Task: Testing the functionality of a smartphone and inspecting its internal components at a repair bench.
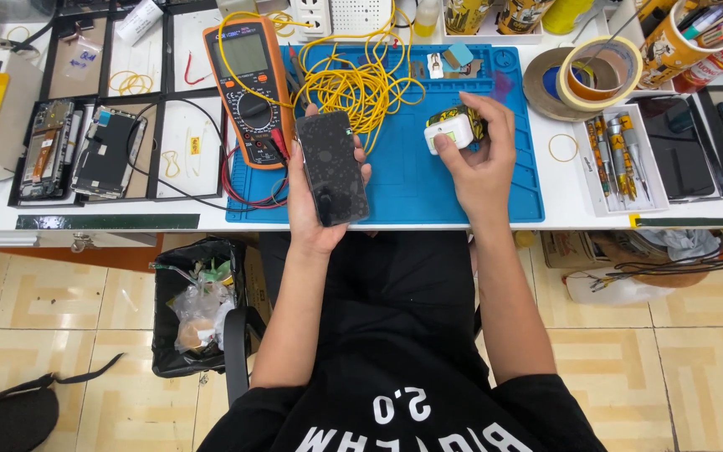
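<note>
The left hand [315, 197] is wrapped around a dark, glossy rectangular smartphone [332, 167], screen up, above the blue silicone work mat [428, 184]. The right hand [479, 159] pinches a small white charger block [451, 130] beside tangled yellow wires [361, 84]. An orange multimeter [248, 88] lies left.

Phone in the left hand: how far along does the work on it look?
Done: the phone looks closed up, its dark glass front in place. In hand: the left hand holds it over the blue mat; the right hand grips a small white block. Left: its screen is dark and nothing is plugged in; the meter lies unused.
</note>
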